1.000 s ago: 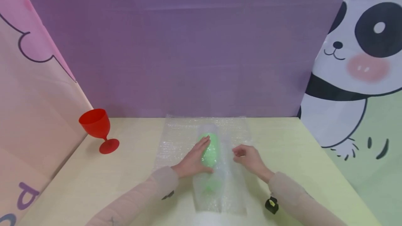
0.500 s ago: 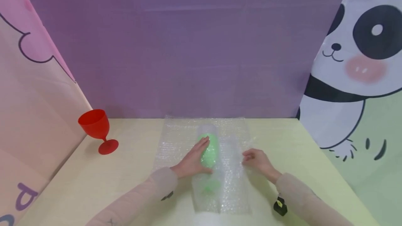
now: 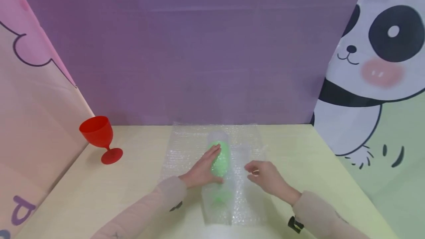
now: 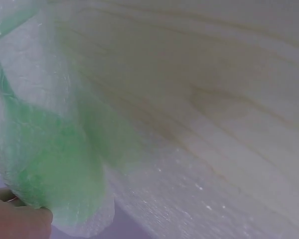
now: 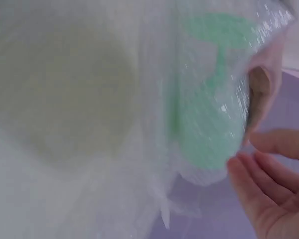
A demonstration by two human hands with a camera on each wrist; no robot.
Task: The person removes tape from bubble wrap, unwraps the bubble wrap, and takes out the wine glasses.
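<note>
Head view — green goblet [image 3: 222, 160], lying in bubble wrap [image 3: 245, 204] on the counter [image 3: 292, 143]. Left grip [image 3: 201, 169]: spread, resting against the goblet's left side. Right grip [image 3: 268, 178]: to its right — loosely curled, fingertips parted, nothing visibly held.

Bubble wrap [image 4: 204, 199] sheathes a green goblet [image 4: 60, 164] and glints at the goblet's lower right. At the goblet's lower left, the left hand [image 4: 20, 221] touches the wrap. A purple backdrop [image 4: 128, 224] shows below the goblet; a blurred, brown-streaked pale tabletop [image 4: 214, 69] stretches right of the goblet.
</note>
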